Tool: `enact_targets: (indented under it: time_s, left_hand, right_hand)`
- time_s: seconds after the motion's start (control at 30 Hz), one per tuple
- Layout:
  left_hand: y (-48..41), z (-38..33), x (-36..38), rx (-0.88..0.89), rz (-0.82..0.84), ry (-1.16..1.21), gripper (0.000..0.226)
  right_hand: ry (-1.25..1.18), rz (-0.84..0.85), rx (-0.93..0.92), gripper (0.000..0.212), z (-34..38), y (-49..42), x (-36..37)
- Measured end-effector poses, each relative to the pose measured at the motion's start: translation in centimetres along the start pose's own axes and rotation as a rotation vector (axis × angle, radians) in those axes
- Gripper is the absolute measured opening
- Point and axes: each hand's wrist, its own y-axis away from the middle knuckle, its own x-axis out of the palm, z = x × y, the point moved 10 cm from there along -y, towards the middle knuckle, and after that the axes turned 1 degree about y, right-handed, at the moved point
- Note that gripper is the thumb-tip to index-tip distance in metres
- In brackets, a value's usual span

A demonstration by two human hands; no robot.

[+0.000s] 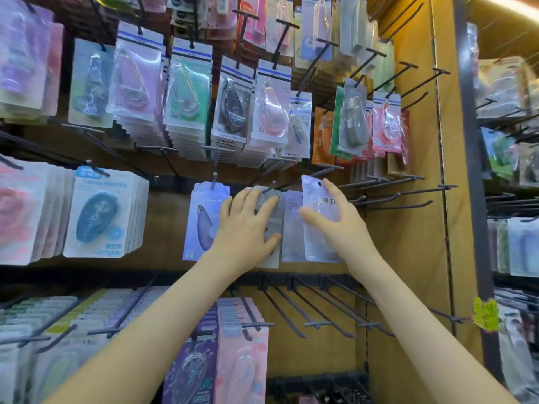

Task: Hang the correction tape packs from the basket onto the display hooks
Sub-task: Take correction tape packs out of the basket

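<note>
Hands at the middle row of hooks

We see both arms reaching up and away from us to the middle row of a display wall hung thick with correction tape packs.

The right hand point(335, 217) pinches a white pack point(316, 228) and holds it upright: the thumb lies across the front and the fingers curl round its right edge. The pack's punched hole is at its top, just under the tip of a T-ended hook point(328, 168). We cannot tell whether the pack touches that hook.

The left hand point(248, 220) lies with spread, fairly straight fingers on a grey pack point(271, 252), with the thumb low against the pack's front. The grey pack hangs on a dark peg point(272, 186) that passes through its top.

Between the grey pack and the white pack hangs a lilac pack point(291, 228), partly covered by the white one. Just left of the left hand, a lavender pack point(201, 220) hangs on its own peg.

To the right of the right hand, several bare hooks point(393, 196) stick out from the brown back panel point(408, 258). More bare hooks stand in the row below, near our forearms. Full rows of packs fill the wall above and to the left.
</note>
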Motion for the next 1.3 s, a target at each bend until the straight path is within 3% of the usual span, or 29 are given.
enact_targets:
  time_s: [0.37,0.57,0.67,0.77,0.87,1.0,1.13,1.3]
  left_hand:
    - [0.9,1.3,1.7,0.025,0.174,0.093,0.089]
    - [0.7,1.0,1.5,0.023,0.194,0.078,0.088]
    - [0.9,0.7,1.2,0.013,0.150,0.044,0.083]
    - [1.8,-0.7,0.0,0.013,-0.014,-0.042,0.076]
    - [4.1,-3.2,-1.4,0.030,-0.222,-0.054,0.069]
    - [9.3,-9.5,-1.2,0.120,-0.312,0.040,0.062]
    - [14.8,-16.7,2.2,0.171,-0.212,0.238,0.049]
    - [20.6,-27.3,9.2,0.123,0.045,0.411,0.049]
  right_hand:
    - [0.216,-0.021,0.047,0.074,-0.4,0.4,0.1]
    - [0.326,0.090,0.148,0.077,-2.7,-1.0,2.5]
    - [0.364,0.100,0.180,0.086,-3.6,-1.7,4.0]
    - [0.483,0.091,0.186,0.093,-3.9,-1.2,4.6]
    - [0.630,0.093,0.114,0.088,-2.7,1.3,3.7]
    - [0.727,0.056,-0.078,0.072,-1.3,7.5,0.4]
    - [0.694,0.012,-0.192,0.059,-4.1,15.3,-4.7]
    - [0.637,0.133,-0.077,0.048,-12.6,25.1,-11.5]
